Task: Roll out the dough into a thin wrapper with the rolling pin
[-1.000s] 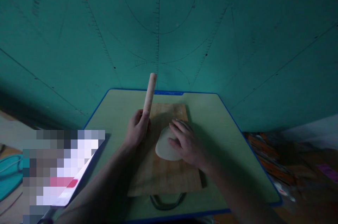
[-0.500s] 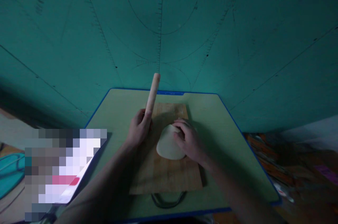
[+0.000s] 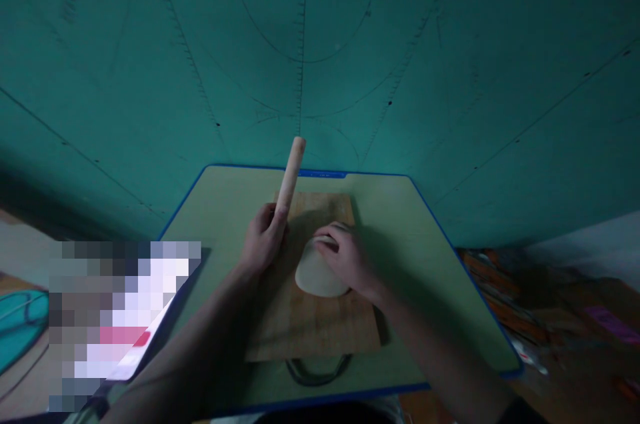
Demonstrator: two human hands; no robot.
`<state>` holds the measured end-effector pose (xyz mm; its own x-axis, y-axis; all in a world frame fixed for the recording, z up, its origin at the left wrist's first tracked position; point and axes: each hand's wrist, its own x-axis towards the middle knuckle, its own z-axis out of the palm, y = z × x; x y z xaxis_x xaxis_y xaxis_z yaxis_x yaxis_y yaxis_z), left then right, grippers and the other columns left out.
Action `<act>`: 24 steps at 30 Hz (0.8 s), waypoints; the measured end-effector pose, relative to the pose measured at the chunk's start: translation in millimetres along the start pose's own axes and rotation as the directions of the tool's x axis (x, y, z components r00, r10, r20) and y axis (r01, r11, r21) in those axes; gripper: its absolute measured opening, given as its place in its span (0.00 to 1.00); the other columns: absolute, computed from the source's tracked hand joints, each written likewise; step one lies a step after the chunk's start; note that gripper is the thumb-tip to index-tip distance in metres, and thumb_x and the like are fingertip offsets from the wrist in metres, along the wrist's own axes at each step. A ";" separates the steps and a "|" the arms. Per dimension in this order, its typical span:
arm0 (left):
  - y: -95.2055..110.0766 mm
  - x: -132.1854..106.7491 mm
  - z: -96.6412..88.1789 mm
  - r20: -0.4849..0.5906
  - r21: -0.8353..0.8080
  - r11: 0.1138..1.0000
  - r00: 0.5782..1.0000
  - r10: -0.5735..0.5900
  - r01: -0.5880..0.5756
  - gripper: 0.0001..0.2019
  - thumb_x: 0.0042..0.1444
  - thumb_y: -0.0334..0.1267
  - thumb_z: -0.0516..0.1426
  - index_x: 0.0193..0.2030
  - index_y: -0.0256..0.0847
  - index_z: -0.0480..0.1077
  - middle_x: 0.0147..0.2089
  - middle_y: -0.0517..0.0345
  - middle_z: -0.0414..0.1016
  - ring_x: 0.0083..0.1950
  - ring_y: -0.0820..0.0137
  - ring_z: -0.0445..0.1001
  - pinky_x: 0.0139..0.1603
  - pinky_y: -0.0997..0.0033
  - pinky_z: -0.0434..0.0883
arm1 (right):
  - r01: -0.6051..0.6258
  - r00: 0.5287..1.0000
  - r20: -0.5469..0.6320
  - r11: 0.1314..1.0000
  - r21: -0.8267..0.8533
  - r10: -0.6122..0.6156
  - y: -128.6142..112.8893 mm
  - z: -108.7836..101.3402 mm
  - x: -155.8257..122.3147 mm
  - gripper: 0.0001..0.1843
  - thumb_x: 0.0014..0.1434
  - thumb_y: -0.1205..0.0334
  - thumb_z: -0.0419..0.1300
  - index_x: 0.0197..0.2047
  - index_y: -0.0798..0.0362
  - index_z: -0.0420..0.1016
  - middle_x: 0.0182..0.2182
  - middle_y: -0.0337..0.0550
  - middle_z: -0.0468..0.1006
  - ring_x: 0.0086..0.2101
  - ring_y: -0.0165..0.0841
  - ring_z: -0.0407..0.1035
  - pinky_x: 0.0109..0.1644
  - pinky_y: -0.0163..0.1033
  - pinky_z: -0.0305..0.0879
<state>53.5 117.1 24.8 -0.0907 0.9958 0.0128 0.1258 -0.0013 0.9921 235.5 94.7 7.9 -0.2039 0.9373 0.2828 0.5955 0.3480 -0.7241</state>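
A pale flat piece of dough (image 3: pixel 316 277) lies on a wooden board (image 3: pixel 310 324) in the middle of a small green table with a blue rim (image 3: pixel 425 237). My left hand (image 3: pixel 263 241) is wrapped round a wooden rolling pin (image 3: pixel 291 174), which points up and away over the board's far left corner. My right hand (image 3: pixel 345 257) rests on the dough's far right edge, fingers curled and pinching it.
A teal cutting mat with printed rulings (image 3: pixel 320 44) fills the background. A blurred-out flat object (image 3: pixel 120 311) lies over the table's left edge. A dark loop handle (image 3: pixel 315 374) sticks out below the board. Colourful clutter (image 3: pixel 550 317) lies at the right.
My right hand went from lying flat on the dough to curling its fingers at the dough's far edge. The rolling pin tilted slightly to the right in my left hand.
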 end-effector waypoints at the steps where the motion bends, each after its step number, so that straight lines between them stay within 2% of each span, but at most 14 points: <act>1: -0.9 0.3 -0.2 0.001 0.000 1.000 1.000 0.000 0.000 0.27 0.51 0.66 0.56 0.37 0.40 0.66 0.23 0.67 0.66 0.20 0.75 0.64 0.17 0.76 0.60 | -0.001 1.000 0.005 0.999 0.034 0.001 0.0 0.1 -0.4 0.07 0.58 0.72 0.63 0.37 0.50 0.77 0.36 0.40 0.79 0.40 0.34 0.74 0.45 0.39 0.69; 4: -4.5 1.5 -0.9 0.005 0.005 1.000 1.000 0.007 -0.007 0.26 0.52 0.65 0.56 0.37 0.40 0.66 0.23 0.67 0.66 0.20 0.75 0.64 0.17 0.76 0.61 | 0.002 1.000 0.013 0.993 0.121 -0.004 2.9 2.1 -1.1 0.06 0.59 0.71 0.61 0.36 0.50 0.76 0.34 0.38 0.79 0.37 0.33 0.75 0.42 0.37 0.70; 7: -7.5 2.5 -1.0 0.008 0.007 1.000 1.000 0.012 -0.012 0.25 0.53 0.64 0.56 0.37 0.40 0.66 0.24 0.67 0.66 0.20 0.75 0.63 0.17 0.76 0.61 | 0.030 1.000 -0.006 0.992 0.122 -0.029 7.1 4.7 -0.4 0.07 0.59 0.71 0.60 0.36 0.50 0.76 0.34 0.39 0.80 0.37 0.33 0.75 0.42 0.37 0.71; 12: -8.0 3.1 -1.5 0.001 0.029 0.999 0.999 0.032 -0.032 0.26 0.53 0.65 0.55 0.36 0.40 0.67 0.23 0.66 0.66 0.20 0.75 0.63 0.17 0.76 0.60 | 0.178 0.981 -0.066 0.980 -0.086 -0.184 8.9 0.8 -0.6 0.11 0.59 0.70 0.62 0.45 0.50 0.78 0.41 0.45 0.81 0.45 0.38 0.74 0.50 0.44 0.71; 17: -4.9 1.7 -1.8 0.009 0.031 0.999 1.000 0.027 -0.027 0.26 0.53 0.65 0.55 0.37 0.40 0.66 0.23 0.66 0.66 0.19 0.74 0.64 0.17 0.76 0.60 | 0.305 0.946 -0.031 0.920 -0.246 -0.322 8.6 -5.7 -4.3 0.07 0.63 0.66 0.61 0.42 0.51 0.81 0.41 0.47 0.80 0.44 0.39 0.74 0.49 0.46 0.72; 21: -3.5 0.5 -2.0 0.019 0.029 0.999 0.999 0.028 -0.028 0.25 0.54 0.64 0.55 0.36 0.40 0.66 0.23 0.66 0.66 0.20 0.74 0.64 0.19 0.75 0.62 | 0.306 0.947 -0.002 0.899 -0.315 -0.323 11.8 -7.3 -6.0 0.09 0.64 0.63 0.60 0.42 0.52 0.83 0.46 0.51 0.80 0.48 0.41 0.73 0.53 0.48 0.71; 24: -5.4 0.4 -2.2 0.014 0.027 0.999 0.999 0.032 -0.032 0.25 0.54 0.65 0.55 0.36 0.40 0.66 0.24 0.66 0.66 0.21 0.74 0.64 0.20 0.75 0.61 | 0.306 0.949 0.020 0.906 -0.292 -0.314 14.0 -10.8 -5.9 0.12 0.65 0.62 0.58 0.44 0.51 0.84 0.48 0.51 0.81 0.49 0.41 0.73 0.54 0.48 0.72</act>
<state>50.6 117.3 19.7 -0.0730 0.9964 0.0426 0.1552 -0.0309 0.9874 253.5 93.8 2.9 -0.3959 0.7806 0.4837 0.7042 0.5961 -0.3857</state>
